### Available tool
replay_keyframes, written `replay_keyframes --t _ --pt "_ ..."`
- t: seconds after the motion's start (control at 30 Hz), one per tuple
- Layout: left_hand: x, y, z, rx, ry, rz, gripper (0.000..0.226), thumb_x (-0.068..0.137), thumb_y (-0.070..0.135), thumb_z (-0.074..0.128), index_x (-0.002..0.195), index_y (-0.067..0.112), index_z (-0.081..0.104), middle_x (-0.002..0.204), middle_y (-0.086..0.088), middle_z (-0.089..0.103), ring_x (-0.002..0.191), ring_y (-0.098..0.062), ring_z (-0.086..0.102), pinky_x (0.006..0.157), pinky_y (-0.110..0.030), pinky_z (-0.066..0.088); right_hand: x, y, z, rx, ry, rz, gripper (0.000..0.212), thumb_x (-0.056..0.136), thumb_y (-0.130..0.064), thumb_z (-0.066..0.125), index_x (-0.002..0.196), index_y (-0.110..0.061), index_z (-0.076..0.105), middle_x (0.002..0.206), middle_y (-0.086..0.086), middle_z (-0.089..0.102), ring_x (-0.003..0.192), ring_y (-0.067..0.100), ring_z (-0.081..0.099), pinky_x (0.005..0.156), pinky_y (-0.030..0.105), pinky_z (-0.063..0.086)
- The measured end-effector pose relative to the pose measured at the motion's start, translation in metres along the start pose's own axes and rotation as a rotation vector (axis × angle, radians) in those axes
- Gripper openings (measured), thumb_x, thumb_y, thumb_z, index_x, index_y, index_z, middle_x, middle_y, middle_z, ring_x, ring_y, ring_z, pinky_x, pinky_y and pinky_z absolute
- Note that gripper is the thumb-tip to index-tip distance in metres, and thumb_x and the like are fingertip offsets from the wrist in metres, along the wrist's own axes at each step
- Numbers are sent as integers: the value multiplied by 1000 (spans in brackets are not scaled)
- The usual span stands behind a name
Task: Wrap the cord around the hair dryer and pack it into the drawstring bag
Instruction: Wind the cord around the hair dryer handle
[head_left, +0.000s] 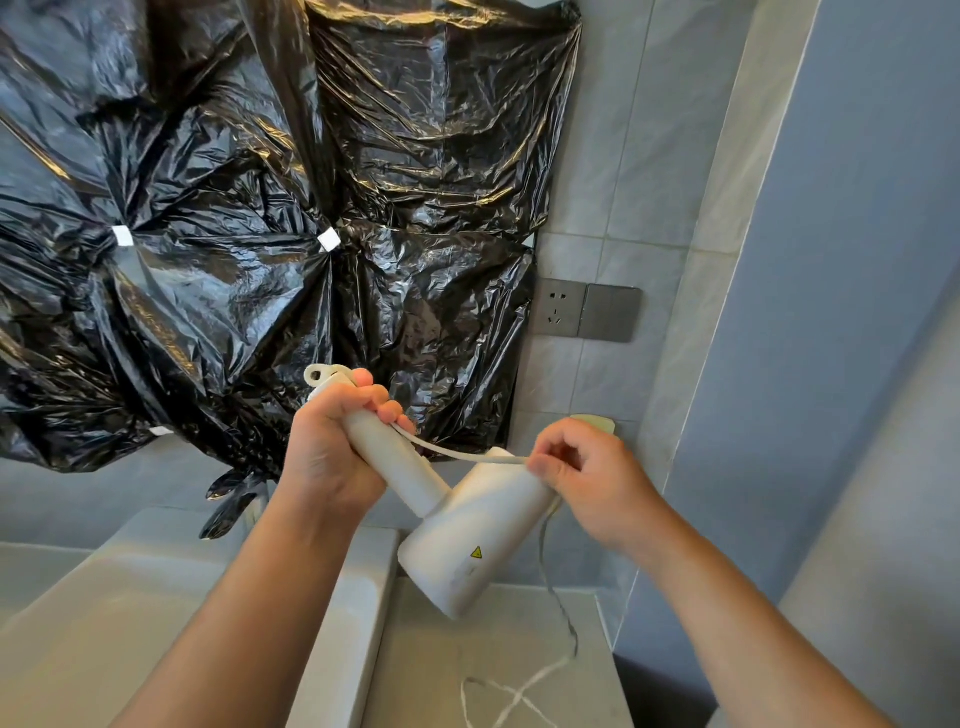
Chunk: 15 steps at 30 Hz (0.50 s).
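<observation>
A white hair dryer (467, 540) is held in the air above the counter, barrel pointing down toward me, a yellow warning sticker on its side. My left hand (332, 447) grips its handle near the top end. The flat white cord (457, 454) runs taut from the handle across to my right hand (587, 478), which pinches it just above the barrel. From there the cord drops behind the barrel and lies in loose loops on the counter. No drawstring bag is in view.
Black plastic sheeting (234, 208) covers the wall ahead. A grey wall socket (561, 307) and switch sit on the tiles to the right. Below are a white sink basin (156, 597) and a grey counter (498, 649) bounded by a wall corner at right.
</observation>
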<state>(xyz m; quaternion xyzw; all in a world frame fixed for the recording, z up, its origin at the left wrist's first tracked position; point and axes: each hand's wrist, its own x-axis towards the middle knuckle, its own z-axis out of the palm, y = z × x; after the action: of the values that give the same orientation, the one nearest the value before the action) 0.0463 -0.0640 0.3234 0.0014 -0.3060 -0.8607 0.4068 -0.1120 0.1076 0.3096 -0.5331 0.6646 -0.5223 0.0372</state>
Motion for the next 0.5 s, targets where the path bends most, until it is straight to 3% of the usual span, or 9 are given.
replay_keyframes --t 0.1,0.2,0.27,0.33,0.4,0.5 --pt "-1 3 0 -73 -129 -86 40 40 5 72 73 17 53 59 5 45 47 -11 44 53 -25 48 8 1 -8 450 -118 140 11 68 -22 84 69 -19 73 61 -8 64 57 6 56 57 22 48" --pt "-2 2 5 -137 -197 -136 47 33 5 77 73 17 55 59 6 45 47 -10 44 53 -23 48 13 6 -2 666 -225 227 42 46 -45 93 72 -17 75 64 -1 67 56 9 59 57 20 49" --pt "-2 1 11 -172 -198 -123 49 32 4 76 74 17 54 59 6 45 47 -10 45 53 -23 48 12 12 8 796 -210 310 47 47 -47 92 75 -15 73 68 6 66 61 19 62 56 24 50" --pt "-3 1 14 -191 -183 -94 49 31 4 75 73 16 54 59 6 45 47 -11 45 53 -24 48 11 20 21 963 -142 382 49 58 -45 89 86 -11 68 81 16 60 84 31 56 74 37 48" --pt "-4 -1 16 -205 -172 -81 47 32 3 74 73 16 54 59 6 45 47 -11 46 54 -24 48 4 19 34 1129 -108 469 43 56 -39 91 85 -14 70 78 12 60 83 30 55 81 42 44" --pt "-3 -5 19 -262 -119 -57 40 38 2 67 72 16 52 59 6 44 47 -11 45 53 -24 47 -9 15 52 1280 -88 603 17 51 -13 89 59 -13 74 58 5 68 53 21 67 51 25 55"
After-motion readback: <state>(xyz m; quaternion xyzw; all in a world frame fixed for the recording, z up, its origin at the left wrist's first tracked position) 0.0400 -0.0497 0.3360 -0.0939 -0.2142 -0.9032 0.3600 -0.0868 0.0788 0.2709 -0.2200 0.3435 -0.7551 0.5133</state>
